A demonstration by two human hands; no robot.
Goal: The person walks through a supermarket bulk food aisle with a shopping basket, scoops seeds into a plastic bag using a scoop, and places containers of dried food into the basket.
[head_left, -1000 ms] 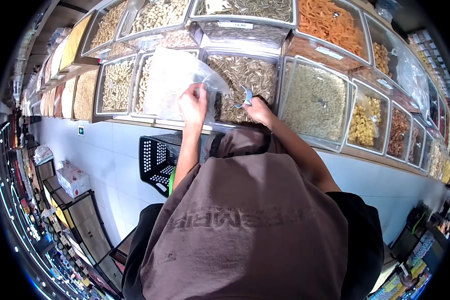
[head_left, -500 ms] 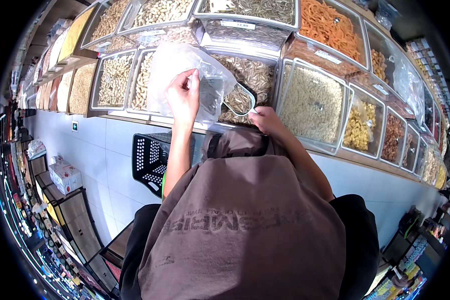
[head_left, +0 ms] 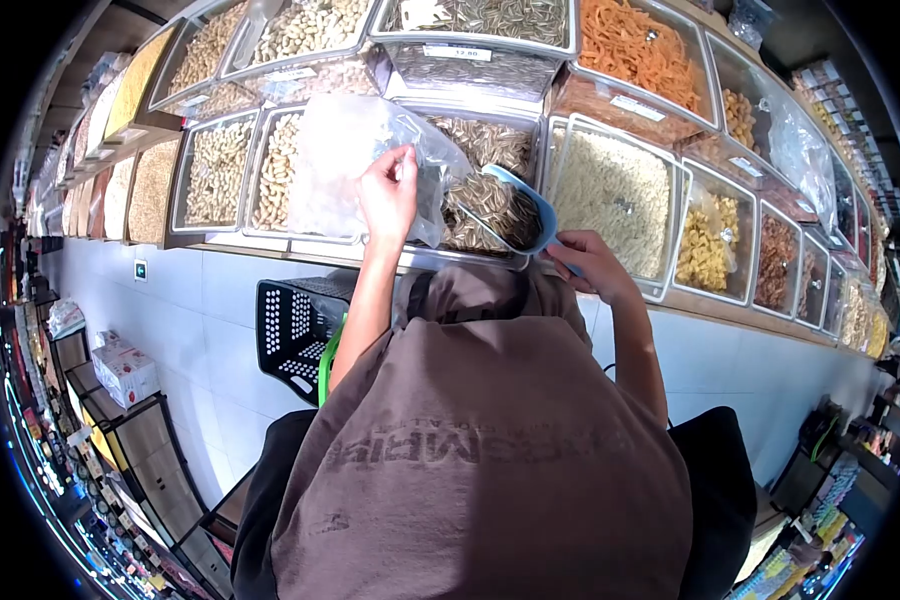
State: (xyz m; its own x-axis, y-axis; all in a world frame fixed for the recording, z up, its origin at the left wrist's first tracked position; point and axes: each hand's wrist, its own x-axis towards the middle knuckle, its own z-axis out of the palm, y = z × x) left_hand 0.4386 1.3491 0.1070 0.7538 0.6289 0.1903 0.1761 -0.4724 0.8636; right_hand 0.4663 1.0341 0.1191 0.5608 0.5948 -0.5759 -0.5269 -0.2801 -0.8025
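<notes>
Left hand [head_left: 388,198]: pinching bag [head_left: 342,160]. Right hand [head_left: 592,262]: gripping blue scoop [head_left: 543,212], which is holding seeds [head_left: 498,205] beside bag.

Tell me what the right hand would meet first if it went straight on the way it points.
With its scoop leading, the right hand would likely meet the bag at the left hand first; whether scoop and bag already touch is unclear from this view.

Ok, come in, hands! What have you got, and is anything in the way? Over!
Left hand: pinching plastic bag. Right hand: gripping blue scoop, heaped with striped seeds. Nothing seen between scoop and bag. Over.
</notes>
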